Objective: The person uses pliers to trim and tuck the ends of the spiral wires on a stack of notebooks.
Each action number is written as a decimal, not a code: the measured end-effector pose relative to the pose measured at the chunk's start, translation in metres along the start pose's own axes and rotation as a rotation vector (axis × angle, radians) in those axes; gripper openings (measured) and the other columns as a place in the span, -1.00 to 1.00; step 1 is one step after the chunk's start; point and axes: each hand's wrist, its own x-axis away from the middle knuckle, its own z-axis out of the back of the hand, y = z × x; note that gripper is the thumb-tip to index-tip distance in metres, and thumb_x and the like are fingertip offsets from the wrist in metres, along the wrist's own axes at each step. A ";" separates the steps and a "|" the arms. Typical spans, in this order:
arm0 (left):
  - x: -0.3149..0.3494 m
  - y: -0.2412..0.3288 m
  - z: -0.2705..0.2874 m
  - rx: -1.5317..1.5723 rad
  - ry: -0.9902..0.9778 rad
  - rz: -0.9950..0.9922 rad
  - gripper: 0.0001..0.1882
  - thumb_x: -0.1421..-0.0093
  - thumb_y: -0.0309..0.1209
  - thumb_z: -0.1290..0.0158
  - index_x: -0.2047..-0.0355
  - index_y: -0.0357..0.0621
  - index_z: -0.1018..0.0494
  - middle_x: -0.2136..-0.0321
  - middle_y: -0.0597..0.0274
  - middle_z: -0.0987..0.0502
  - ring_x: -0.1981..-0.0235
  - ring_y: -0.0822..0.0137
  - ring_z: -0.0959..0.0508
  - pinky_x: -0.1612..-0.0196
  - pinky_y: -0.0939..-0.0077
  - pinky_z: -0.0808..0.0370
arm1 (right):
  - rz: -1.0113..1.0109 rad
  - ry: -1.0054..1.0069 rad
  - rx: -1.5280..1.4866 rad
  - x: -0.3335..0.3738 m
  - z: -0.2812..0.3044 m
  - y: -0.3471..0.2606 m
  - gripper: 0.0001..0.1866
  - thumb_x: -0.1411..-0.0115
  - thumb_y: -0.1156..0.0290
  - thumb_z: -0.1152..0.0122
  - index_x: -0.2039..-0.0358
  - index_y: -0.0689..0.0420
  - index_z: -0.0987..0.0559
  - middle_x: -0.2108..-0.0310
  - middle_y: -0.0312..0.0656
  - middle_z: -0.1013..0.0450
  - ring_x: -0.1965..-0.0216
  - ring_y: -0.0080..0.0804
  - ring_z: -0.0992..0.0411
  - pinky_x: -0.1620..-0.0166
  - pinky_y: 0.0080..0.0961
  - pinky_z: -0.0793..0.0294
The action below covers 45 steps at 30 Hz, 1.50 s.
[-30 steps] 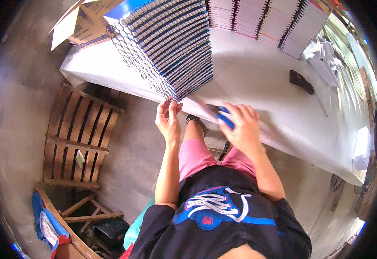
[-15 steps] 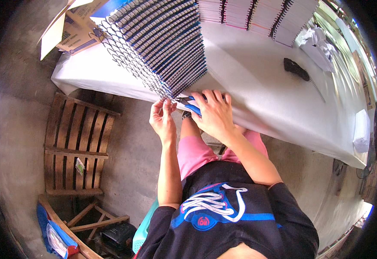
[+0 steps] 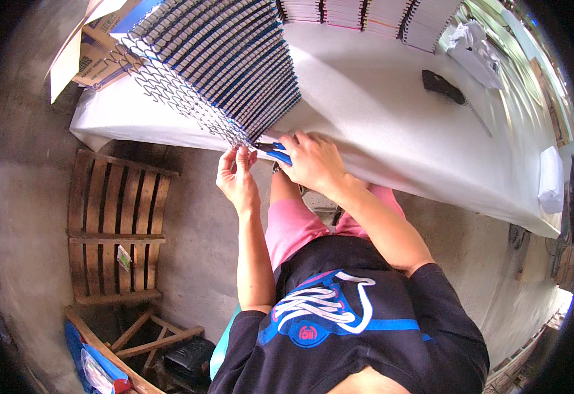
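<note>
A tall stack of spiral-bound notebooks [image 3: 228, 65] stands at the near left of the table, its black coils facing me and loose coil ends sticking out on the left. My right hand [image 3: 313, 161] is closed round blue-handled pliers [image 3: 277, 152], whose dark jaws touch the lower near corner of the stack. Beside those jaws, my left hand [image 3: 239, 176] pinches with thumb and fingers at the coil ends [image 3: 235, 139]. The fingertips hide whether a wire end lies between them.
A white-covered table [image 3: 379, 118] carries the stack. Farther back stand more bound notebooks [image 3: 372, 16]. A black object [image 3: 443, 87] with a thin coil lies to the right, near white crumpled paper [image 3: 474, 52]. A cardboard box [image 3: 96, 56] is at far left; a wooden pallet [image 3: 119, 223] lies below.
The view has shifted slightly, so the stack and both hands appear farther left. Both hands stay at the stack's near corner, the pliers still in the right one.
</note>
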 end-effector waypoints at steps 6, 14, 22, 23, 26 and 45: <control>0.002 0.005 0.001 -0.032 -0.008 -0.004 -0.76 -0.16 -0.45 -0.09 0.22 -0.36 -0.43 0.37 0.18 -0.52 0.42 0.44 -0.53 0.30 0.61 -0.50 | -0.013 -0.006 0.063 0.008 0.013 -0.005 -0.60 0.10 0.24 -0.27 0.20 0.02 -0.47 0.33 -0.23 -0.40 0.23 -0.22 -0.41 0.06 -0.23 -0.30; 0.005 0.004 0.003 0.057 -0.018 0.052 -0.76 -0.14 -0.46 -0.11 0.22 -0.35 -0.44 0.36 0.18 -0.52 0.42 0.45 -0.52 0.27 0.57 -0.51 | 0.029 0.225 0.063 0.006 0.013 -0.004 -0.50 0.19 0.26 -0.34 0.15 -0.02 -0.48 0.24 -0.26 -0.34 0.10 -0.35 -0.29 -0.02 -0.24 -0.16; 0.005 0.004 0.004 0.065 -0.023 0.051 -0.78 -0.13 -0.46 -0.12 0.25 -0.34 -0.45 0.38 0.18 -0.53 0.44 0.46 -0.51 0.25 0.57 -0.51 | 0.055 0.125 0.026 -0.002 0.009 -0.005 -0.61 0.11 0.26 -0.28 0.22 0.01 -0.47 0.34 -0.23 -0.37 0.19 -0.27 -0.37 0.08 -0.27 -0.28; 0.005 0.004 0.004 0.066 -0.019 0.056 -0.78 -0.13 -0.45 -0.12 0.26 -0.34 -0.45 0.38 0.18 -0.53 0.44 0.46 -0.52 0.25 0.57 -0.52 | 0.048 0.108 0.023 -0.003 0.006 -0.003 -0.62 0.10 0.26 -0.27 0.23 0.01 -0.46 0.35 -0.22 -0.38 0.23 -0.25 -0.39 0.12 -0.27 -0.32; 0.011 0.008 -0.002 -0.026 0.006 -0.003 -0.83 -0.16 -0.47 -0.07 0.27 -0.32 -0.44 0.39 0.18 -0.52 0.42 0.45 -0.51 0.27 0.62 -0.52 | 0.017 0.053 0.029 -0.001 -0.005 0.004 -0.65 0.08 0.27 -0.25 0.24 0.02 -0.46 0.36 -0.19 -0.40 0.32 -0.19 -0.43 0.22 -0.26 -0.40; 0.000 0.024 -0.010 0.150 -0.084 0.126 -0.79 -0.17 -0.37 -0.08 0.24 -0.20 -0.38 0.48 0.47 -0.36 0.52 0.66 -0.24 0.50 0.76 -0.13 | 0.032 0.213 -0.003 -0.004 0.012 -0.005 -0.55 0.15 0.35 -0.29 0.16 -0.04 -0.48 0.25 -0.25 -0.37 0.13 -0.27 -0.33 0.01 -0.29 -0.24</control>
